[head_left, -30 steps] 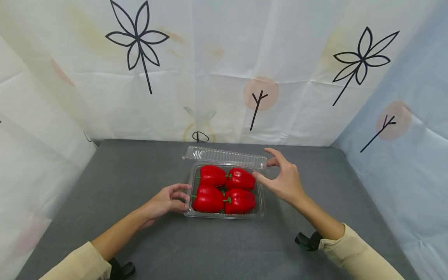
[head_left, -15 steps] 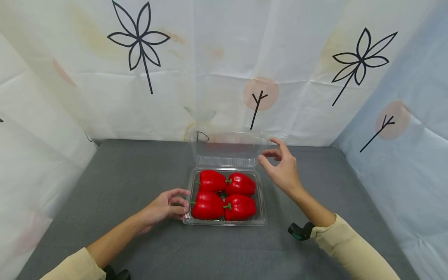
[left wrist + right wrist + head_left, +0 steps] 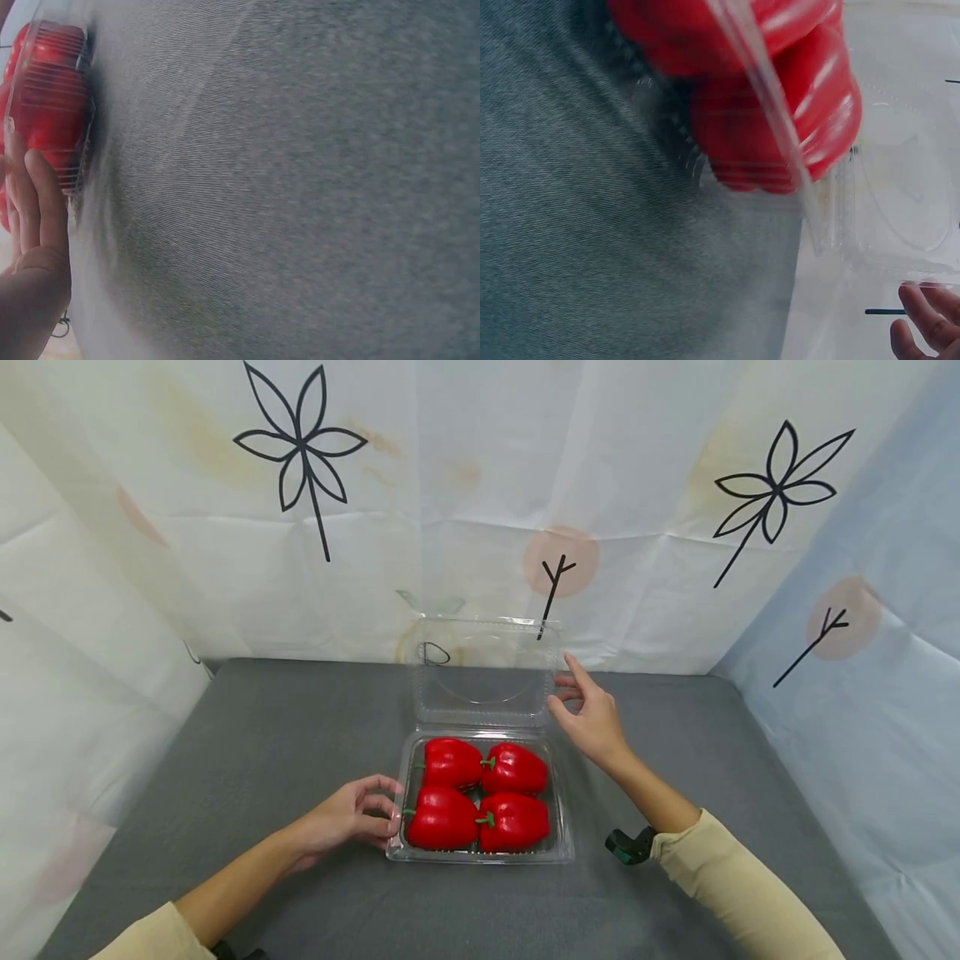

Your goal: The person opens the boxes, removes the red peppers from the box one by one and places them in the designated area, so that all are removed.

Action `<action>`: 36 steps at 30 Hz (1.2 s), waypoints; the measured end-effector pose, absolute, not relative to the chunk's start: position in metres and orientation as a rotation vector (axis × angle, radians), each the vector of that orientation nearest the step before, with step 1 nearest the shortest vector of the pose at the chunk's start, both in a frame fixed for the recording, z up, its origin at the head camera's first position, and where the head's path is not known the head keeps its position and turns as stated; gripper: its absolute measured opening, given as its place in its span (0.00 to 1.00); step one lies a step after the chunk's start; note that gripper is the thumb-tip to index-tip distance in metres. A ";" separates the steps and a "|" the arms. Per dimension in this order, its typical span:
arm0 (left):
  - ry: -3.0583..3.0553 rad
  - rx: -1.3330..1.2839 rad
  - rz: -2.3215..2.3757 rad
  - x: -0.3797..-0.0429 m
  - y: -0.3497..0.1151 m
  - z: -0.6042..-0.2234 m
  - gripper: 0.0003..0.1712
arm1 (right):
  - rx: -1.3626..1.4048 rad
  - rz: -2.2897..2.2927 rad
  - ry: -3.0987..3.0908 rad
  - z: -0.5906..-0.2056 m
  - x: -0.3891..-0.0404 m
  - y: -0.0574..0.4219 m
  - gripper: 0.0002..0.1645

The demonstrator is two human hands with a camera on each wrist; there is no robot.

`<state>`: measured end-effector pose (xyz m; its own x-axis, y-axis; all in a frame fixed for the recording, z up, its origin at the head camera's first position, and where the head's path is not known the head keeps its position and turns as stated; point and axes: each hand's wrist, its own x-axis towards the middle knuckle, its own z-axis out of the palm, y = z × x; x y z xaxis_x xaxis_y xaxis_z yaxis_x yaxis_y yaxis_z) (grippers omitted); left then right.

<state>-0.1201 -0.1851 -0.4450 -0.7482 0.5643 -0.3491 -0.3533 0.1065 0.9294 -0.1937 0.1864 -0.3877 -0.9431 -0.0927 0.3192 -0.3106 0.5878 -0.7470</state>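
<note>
A clear plastic clamshell container [image 3: 483, 857] stands on the cloth with its lid [image 3: 483, 714] raised upright at the back. Inside its base lie several red bell peppers [image 3: 442, 820] with green stems. At the left rim my left hand [image 3: 367, 814] holds the container's edge; in the left wrist view, long fingers [image 3: 49, 195] lie along its ribbed side wall. My right hand [image 3: 588, 714] is at the lid's right edge, its fingers relaxed and spread from the thumb. In the right wrist view those fingertips [image 3: 911, 296] lie right at the lid's edge.
Dark grey cloth [image 3: 315, 718] covers the table. A white curtain [image 3: 480, 485] printed with leaf outlines hangs close behind the lid, and more fabric [image 3: 870, 735] closes off the right side.
The lid has swung up and back from low over the peppers to upright. The container and left hand have shifted nearer to me. My right hand has risen with the lid.
</note>
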 end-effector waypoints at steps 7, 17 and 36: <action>1.625 0.280 1.740 -0.117 -0.189 -0.448 0.28 | 0.278 1.201 -2.687 -0.395 -0.192 0.186 0.40; 1.575 0.328 1.763 -0.114 -0.189 -0.450 0.26 | 0.239 1.110 -2.833 -0.413 -0.194 0.184 0.36; 1.579 0.290 1.745 -0.116 -0.188 -0.449 0.25 | 0.378 1.114 -2.973 -0.426 -0.191 0.190 0.35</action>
<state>-0.1157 -0.1879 -0.4488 -0.6918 0.6526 -0.3092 -0.3727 0.0440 0.9269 -0.1905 0.1899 -0.4262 -0.9705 -0.2393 0.0302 -0.2002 0.7295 -0.6540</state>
